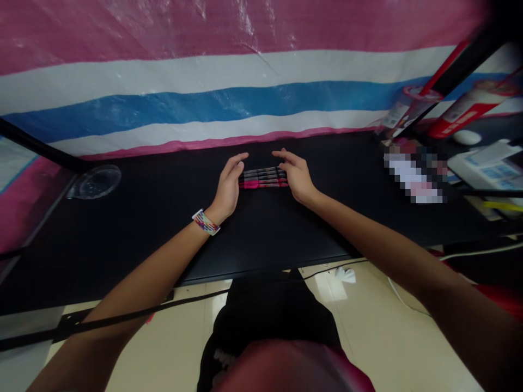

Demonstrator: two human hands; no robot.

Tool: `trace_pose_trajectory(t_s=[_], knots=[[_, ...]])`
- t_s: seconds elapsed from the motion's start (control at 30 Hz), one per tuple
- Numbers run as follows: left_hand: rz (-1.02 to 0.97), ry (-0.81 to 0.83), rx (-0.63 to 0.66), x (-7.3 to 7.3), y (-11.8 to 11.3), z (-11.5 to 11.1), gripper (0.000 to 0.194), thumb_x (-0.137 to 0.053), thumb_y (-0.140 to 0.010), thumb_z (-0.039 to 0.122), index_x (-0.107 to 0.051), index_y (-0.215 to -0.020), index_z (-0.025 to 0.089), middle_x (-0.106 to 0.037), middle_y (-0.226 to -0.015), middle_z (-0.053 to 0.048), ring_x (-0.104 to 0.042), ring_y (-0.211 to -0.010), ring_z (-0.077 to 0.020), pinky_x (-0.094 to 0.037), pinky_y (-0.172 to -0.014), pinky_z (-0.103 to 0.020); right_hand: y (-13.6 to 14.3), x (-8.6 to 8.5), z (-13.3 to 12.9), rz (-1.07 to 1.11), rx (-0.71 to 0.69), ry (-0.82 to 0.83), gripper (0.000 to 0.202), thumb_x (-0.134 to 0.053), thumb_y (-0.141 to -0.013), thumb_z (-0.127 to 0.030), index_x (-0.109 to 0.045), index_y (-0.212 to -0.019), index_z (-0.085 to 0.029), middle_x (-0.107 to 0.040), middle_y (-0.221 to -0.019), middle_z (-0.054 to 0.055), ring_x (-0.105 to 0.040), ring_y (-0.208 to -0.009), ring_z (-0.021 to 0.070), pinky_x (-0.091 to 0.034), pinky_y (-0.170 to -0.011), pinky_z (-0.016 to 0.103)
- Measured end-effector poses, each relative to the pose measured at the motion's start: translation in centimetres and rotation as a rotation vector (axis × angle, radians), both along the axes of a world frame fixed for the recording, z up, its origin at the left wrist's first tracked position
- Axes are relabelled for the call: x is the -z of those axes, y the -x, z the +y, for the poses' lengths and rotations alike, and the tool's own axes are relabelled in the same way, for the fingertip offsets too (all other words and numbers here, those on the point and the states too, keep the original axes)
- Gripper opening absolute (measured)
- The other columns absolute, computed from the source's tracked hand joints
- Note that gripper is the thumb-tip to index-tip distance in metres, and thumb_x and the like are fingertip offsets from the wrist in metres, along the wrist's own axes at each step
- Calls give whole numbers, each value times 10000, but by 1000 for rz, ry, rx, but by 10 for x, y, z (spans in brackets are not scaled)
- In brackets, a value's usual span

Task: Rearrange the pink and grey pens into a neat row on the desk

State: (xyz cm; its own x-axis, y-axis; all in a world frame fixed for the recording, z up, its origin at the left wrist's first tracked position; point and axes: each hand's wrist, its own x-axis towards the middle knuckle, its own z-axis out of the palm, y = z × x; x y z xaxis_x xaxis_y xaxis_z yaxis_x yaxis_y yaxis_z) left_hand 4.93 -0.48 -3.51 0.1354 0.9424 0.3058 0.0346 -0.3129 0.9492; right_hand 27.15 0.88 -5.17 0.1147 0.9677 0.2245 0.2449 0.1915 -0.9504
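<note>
Several pens (265, 175) lie side by side on the black table (163, 218), most with clear and dark barrels, and a bright pink one is nearest me. At their left ends is my left hand (229, 188), its palm turned inward and its fingers stretched out. My right hand (298, 175) faces it at the right ends, also with fingers extended. The pens span the gap between the two palms, and both hands hide the pen tips. Neither hand has its fingers wrapped round a pen. A patterned band (206, 222) circles my left wrist.
A clear plastic lid (98, 181) rests on the left of the table. At the right stand drink cups (412, 106) with a red straw, near a white rounded object (467, 137) and a blurred-out patch. A striped plastic sheet (245, 103) hangs behind. Cables cross the front edge.
</note>
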Motion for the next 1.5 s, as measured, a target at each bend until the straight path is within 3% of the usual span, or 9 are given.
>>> trace_pose_trajectory(t_s=[0.3, 0.4, 0.5, 0.63, 0.83, 1.07, 1.23, 1.33, 1.5], knots=[[66, -40, -13, 4, 1, 1, 400, -495, -1139, 614, -723, -1289, 321, -692, -1591, -55, -528, -1631, -261, -406, -1366, -475, 3, 0, -1, -72, -35, -27, 538, -537, -895, -94, -810, -1336, -239, -711, -1616, 89, -537, -1651, 285, -417, -1377, 535], [67, -82, -93, 7, 7, 7, 338, -524, -1136, 553, -750, -1217, 315, -742, -1498, -54, -527, -1628, -258, -343, -1400, -479, 1, -7, -6, -114, -15, -67, 451, -571, -939, -130, -814, -1307, -226, -707, -1617, 117, -560, -1631, 317, -433, -1359, 557], [125, -122, -250, 10, 19, 18, 254, -594, -1101, 482, -769, -1145, 303, -757, -1427, -60, -560, -1576, -274, -341, -1390, -492, -1, -21, -18, -302, -61, -224, 246, -652, -995, -223, -843, -1145, -262, -720, -1600, 93, -558, -1614, 365, -400, -1356, 652], [195, -132, -303, 11, 31, 26, 191, -614, -1062, 382, -771, -1126, 293, -768, -1334, -70, -633, -1453, -282, -410, -1336, -490, 1, -31, -33, -505, -267, -437, 134, -717, -969, -225, -838, -936, -270, -786, -1453, 104, -573, -1555, 400, -458, -1290, 697], [262, -174, -256, 6, 32, 21, 198, -607, -1097, 403, -768, -1137, 295, -747, -1357, -81, -591, -1522, -297, -391, -1347, -498, 8, -25, -41, -580, -437, -602, 145, -721, -969, -204, -848, -952, -272, -817, -1338, 93, -602, -1488, 394, -494, -1243, 651], [304, -191, -230, 2, 29, 17, 253, -609, -1115, 499, -752, -1125, 291, -760, -1339, -81, -624, -1478, -302, -422, -1322, -497, 2, -31, -39, -683, -450, -598, 126, -768, -959, -257, -868, -1030, -285, -816, -1192, 100, -621, -1325, 401, -495, -1131, 625], [319, -283, -113, -13, 21, 0, 295, -628, -1109, 549, -755, -1165, 288, -778, -1335, -82, -696, -1380, -299, -483, -1267, -492, 1, -35, -40, -744, -534, -569, 188, -675, -1013, -213, -850, -1033, -279, -810, -989, 75, -652, -1084, 337, -512, -1030, 550], [450, -373, -33, -26, 17, -11, 389, -509, -1160, 578, -780, -1171, 299, -825, -1264, -63, -694, -1398, -299, -428, -1299, -517, 0, -38, -40, -649, -480, -577, 209, -629, -1055, -255, -837, -1062, -265, -802, -1021, 82, -664, -1038, 304, -547, -985, 497], [600, -459, 2, -35, 14, -20, 242, -699, -1080, 511, -827, -1074, 306, -857, -1112, -39, -746, -1135, -312, -492, -1167, -539, -7, -44, -37, -414, -349, -435, 210, -700, -1058, -412, -840, -1125, -270, -805, -1026, 61, -710, -951, 255, -589, -909, 424]])
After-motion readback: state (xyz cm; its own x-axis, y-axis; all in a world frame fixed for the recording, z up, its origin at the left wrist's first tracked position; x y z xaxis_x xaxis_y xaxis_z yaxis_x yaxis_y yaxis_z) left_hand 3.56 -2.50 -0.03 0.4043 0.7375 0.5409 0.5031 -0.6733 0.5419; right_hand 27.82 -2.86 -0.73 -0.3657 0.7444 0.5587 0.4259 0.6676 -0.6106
